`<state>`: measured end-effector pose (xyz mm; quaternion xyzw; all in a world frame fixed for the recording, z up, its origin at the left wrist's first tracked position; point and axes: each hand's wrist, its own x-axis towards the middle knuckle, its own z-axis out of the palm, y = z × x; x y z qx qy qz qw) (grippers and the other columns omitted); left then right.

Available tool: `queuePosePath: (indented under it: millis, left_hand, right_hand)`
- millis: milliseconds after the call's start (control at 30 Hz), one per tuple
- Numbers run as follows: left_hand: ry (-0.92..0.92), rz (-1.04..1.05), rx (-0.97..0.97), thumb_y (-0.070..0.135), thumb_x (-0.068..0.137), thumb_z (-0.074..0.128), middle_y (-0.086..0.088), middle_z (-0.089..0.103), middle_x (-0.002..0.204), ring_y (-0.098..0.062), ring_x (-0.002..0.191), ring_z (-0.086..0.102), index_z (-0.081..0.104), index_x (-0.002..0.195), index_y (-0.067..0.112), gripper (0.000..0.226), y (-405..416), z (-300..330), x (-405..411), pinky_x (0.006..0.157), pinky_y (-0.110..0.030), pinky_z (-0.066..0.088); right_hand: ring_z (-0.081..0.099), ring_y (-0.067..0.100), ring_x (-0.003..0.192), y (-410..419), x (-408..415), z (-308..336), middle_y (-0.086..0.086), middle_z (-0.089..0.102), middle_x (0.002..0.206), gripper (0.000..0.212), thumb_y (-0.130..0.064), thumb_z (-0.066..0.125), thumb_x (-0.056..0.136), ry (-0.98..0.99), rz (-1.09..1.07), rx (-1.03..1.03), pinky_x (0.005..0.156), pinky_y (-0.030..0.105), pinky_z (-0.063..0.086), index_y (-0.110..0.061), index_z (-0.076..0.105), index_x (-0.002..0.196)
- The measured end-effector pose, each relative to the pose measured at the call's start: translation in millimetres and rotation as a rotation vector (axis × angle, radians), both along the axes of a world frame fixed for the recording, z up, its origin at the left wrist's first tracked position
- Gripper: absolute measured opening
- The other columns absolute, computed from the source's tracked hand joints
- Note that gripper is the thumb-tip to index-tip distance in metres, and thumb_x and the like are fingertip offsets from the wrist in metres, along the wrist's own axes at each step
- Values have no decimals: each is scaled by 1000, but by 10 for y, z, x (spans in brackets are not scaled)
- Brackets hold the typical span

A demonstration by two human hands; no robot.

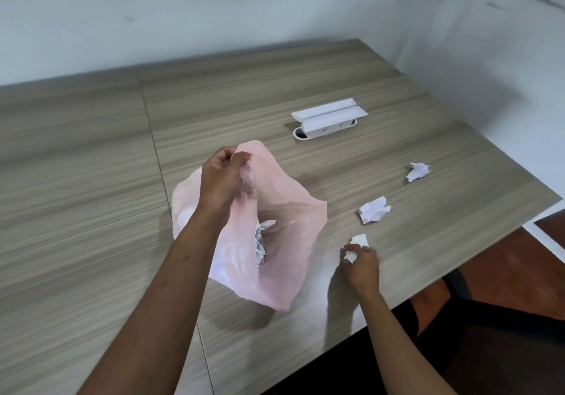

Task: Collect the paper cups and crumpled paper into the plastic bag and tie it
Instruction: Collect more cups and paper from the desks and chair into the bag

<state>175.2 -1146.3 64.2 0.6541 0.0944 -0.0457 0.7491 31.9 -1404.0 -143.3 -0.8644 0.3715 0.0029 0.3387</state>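
A pink plastic bag (290,242) stands open on the wooden table (91,180). My left hand (224,177) pinches its far rim and holds the mouth up. Crumpled white paper (262,238) lies inside the bag, and pale rounded shapes show through its left side. Right of the bag, my right hand (362,264) is closed around a crumpled paper ball (357,245) resting at table level. Two more crumpled paper balls lie on the table further right, one near (374,209) and one farther back (418,171).
A white open cable box (328,118) is set into the table behind the bag. The table's right edge runs diagonally close to my right hand, with red-brown floor (504,266) beyond. A pale wall stands behind the table.
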Motion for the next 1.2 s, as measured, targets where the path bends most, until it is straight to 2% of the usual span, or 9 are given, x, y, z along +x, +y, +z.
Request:
queuePosePath:
  millis: [133, 267, 400, 600, 767, 900, 967, 1067, 1200]
  left_hand:
    - [-10, -14, -15, 11, 86, 63, 1, 53, 59, -15, 44, 48, 55, 71, 16, 18, -103, 126, 13, 48, -27, 45]
    - [-33, -29, -31, 10, 84, 63, 1, 53, 58, -19, 48, 47, 55, 69, 17, 18, -232, 248, 48, 58, -36, 45]
    - [-59, -71, -61, 5, 89, 58, 2, 54, 50, -14, 39, 49, 52, 70, 14, 21, -479, 348, 60, 44, -24, 44]
    - [-167, -155, 157, 10, 88, 60, 1, 57, 64, -12, 57, 52, 60, 72, 15, 16, -651, 287, 88, 60, -29, 45]
    - [-269, -191, 414, 16, 86, 61, 4, 66, 70, -17, 67, 58, 66, 74, 19, 13, -510, 166, 105, 68, -32, 46]
    - [-282, -178, 466, 11, 85, 60, 3, 65, 69, -13, 62, 54, 66, 73, 19, 16, -487, 157, 39, 62, -30, 41]
    - [-266, -185, 461, 13, 86, 60, 2, 66, 71, -14, 64, 56, 67, 74, 18, 14, -531, 122, 48, 65, -30, 43]
    - [-261, -174, 448, 15, 88, 59, 1, 67, 74, -14, 69, 58, 67, 76, 18, 15, -631, 83, 73, 70, -32, 45]
    - [-238, -138, 401, 14, 88, 56, 3, 64, 74, -12, 68, 55, 65, 76, 18, 16, -786, 65, 116, 70, -29, 44]
  right_hand:
    - [62, 24, 101, 97, -103, 220, 9, 67, 107, 29, -7, 70, 80, -142, -107, 149, 90, 25, 45, -12, 73, 108]
    - [64, 17, 98, 151, -94, 627, -6, 70, 104, 27, -22, 74, 81, -360, -248, 245, 91, 35, 52, -25, 71, 108]
    - [60, -7, 84, 303, -2, 1283, -18, 68, 103, 29, -22, 74, 84, -604, -306, 300, 76, 5, 43, -29, 69, 111]
    - [66, 0, 91, 617, 46, 1875, -16, 70, 105, 32, -19, 77, 82, -858, -159, 338, 75, 12, 51, -31, 69, 111]
    - [67, -1, 92, 857, 150, 1797, -21, 71, 104, 32, -24, 79, 80, -727, 93, 378, 76, 12, 49, -32, 70, 110]
    - [43, -1, 134, 890, 426, 1679, -19, 45, 144, 39, -43, 66, 89, -363, 421, 389, 110, 23, 35, -43, 60, 127]
    - [38, 3, 139, 820, 489, 1670, -11, 48, 146, 35, -40, 58, 95, -282, 556, 364, 113, 28, 33, -43, 58, 130]
    - [67, 1, 102, 580, 440, 1806, -8, 74, 111, 24, -31, 62, 94, -368, 464, 453, 81, 25, 55, -32, 72, 116]
    - [64, 7, 57, 84, 378, 1886, -2, 75, 74, 15, -25, 64, 93, -557, 140, 462, 56, 28, 53, -17, 77, 93]
